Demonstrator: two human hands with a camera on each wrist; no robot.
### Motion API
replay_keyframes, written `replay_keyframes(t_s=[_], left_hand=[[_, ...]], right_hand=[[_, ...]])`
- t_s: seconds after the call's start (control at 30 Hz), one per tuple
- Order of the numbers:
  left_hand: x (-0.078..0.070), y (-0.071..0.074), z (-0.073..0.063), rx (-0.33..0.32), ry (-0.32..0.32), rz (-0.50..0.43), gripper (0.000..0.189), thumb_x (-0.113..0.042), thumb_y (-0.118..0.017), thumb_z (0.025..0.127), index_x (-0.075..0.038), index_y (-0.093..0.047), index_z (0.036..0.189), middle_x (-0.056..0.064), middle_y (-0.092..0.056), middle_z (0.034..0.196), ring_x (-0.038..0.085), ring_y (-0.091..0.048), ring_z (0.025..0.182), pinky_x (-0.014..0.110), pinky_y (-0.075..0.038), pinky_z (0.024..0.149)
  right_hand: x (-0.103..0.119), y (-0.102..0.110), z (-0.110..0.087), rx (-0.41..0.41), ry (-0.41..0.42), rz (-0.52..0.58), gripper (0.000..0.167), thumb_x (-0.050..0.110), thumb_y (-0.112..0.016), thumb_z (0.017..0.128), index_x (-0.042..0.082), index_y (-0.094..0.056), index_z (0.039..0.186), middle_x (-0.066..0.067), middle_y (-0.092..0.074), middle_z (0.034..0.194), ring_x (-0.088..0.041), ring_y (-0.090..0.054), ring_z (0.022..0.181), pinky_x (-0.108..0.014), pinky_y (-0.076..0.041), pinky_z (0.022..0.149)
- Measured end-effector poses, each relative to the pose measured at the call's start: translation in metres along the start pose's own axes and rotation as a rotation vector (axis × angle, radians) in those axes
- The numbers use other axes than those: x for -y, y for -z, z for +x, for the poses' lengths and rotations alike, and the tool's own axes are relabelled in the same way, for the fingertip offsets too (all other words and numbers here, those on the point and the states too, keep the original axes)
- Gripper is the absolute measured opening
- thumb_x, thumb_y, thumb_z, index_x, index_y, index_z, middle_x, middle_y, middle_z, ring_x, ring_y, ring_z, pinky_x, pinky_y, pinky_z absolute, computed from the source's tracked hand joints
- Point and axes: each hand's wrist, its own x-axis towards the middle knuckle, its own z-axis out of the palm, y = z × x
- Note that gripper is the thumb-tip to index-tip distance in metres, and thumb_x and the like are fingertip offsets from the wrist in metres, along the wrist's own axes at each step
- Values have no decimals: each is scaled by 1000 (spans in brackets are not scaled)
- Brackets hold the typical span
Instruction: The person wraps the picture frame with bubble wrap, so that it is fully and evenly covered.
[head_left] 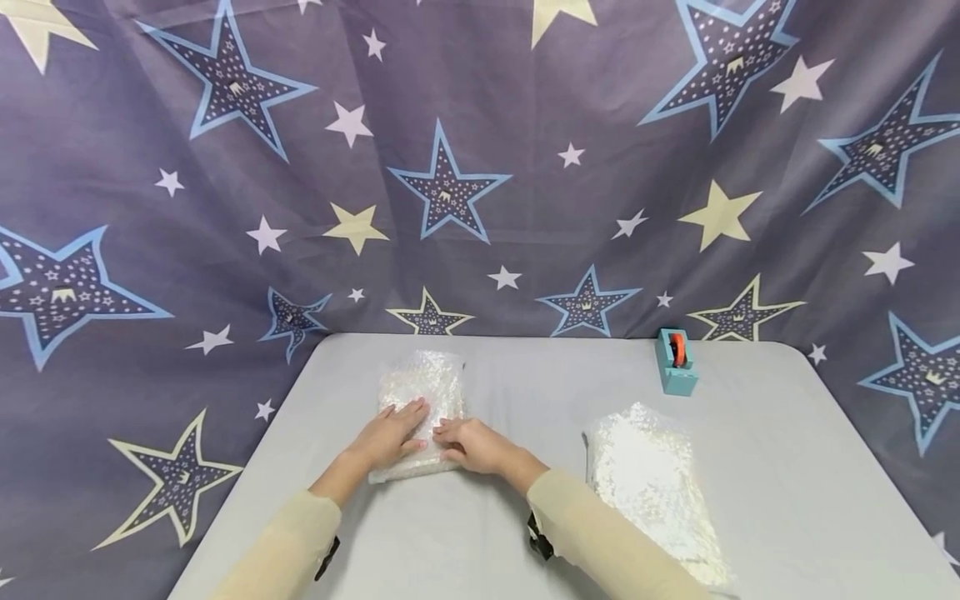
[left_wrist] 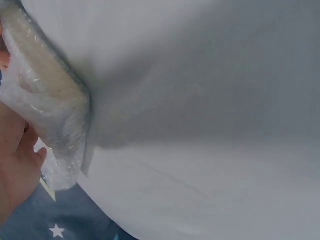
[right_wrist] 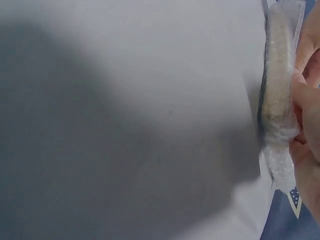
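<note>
A flat package in clear bubble wrap (head_left: 431, 379) lies at the left of the table, its pale contents showing through. My left hand (head_left: 390, 435) rests on its left side with the fingers spread and fairly straight. On the lower right part of the wrap, my right hand (head_left: 480, 446) has bent fingers, and its thumb stands apart below them. In the right wrist view, fingers (right_wrist: 306, 97) pinch at the bubble wrap (right_wrist: 277, 100) along the package's edge. The left wrist view shows the left hand (left_wrist: 17, 165) against the wrapped package (left_wrist: 50, 95).
A second bubble-wrapped package (head_left: 652, 483) lies on the right, beside my right forearm. Near the back edge stands a teal tape dispenser (head_left: 677, 367) with an orange core. The pale table (head_left: 525, 375) meets a dark star-printed curtain (head_left: 480, 275).
</note>
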Motion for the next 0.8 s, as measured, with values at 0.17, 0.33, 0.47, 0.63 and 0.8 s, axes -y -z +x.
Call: replay_keyframes(t_s=[0.17, 0.33, 0.47, 0.63, 0.8], left_hand=[[3, 2, -1, 45, -27, -53, 65, -39, -53, 96, 2, -37, 145, 22, -36, 152, 39, -36, 141, 63, -22, 117], [7, 0, 2, 34, -71, -51, 67, -45, -47, 98, 0, -36, 146, 21, -35, 153, 37, -35, 143, 62, -20, 118], [-3, 8, 3, 79, -31, -11, 65, -38, -54, 96, 3, -38, 144, 23, -37, 152, 38, -37, 141, 62, -25, 117], [-4, 7, 3, 97, 2, 32, 65, -36, -56, 95, 3, -39, 143, 21, -37, 152, 37, -38, 141, 63, -26, 115], [1, 5, 0, 74, -8, 33, 64, -35, -55, 95, 3, -38, 144, 21, -37, 152, 38, -38, 141, 64, -26, 115]], right_hand=[[5, 1, 2, 27, -32, -35, 34, 18, -65, 91, 1, -65, 121, -12, -65, 127, -25, -60, 123, -37, -43, 112], [8, 7, 3, 66, -61, -58, 32, 18, -65, 91, 3, -66, 119, -10, -64, 129, -25, -58, 126, -37, -42, 113], [6, 17, -1, 74, -76, -52, 32, 15, -65, 90, 2, -66, 120, -12, -64, 129, -26, -59, 125, -37, -44, 111], [-4, 37, -18, 16, -104, 0, 35, 12, -64, 90, -2, -63, 122, -17, -65, 127, -29, -62, 121, -39, -47, 108], [-22, 66, -49, -81, -179, 12, 36, 11, -64, 89, -4, -62, 122, -18, -66, 123, -33, -63, 117, -44, -48, 105]])
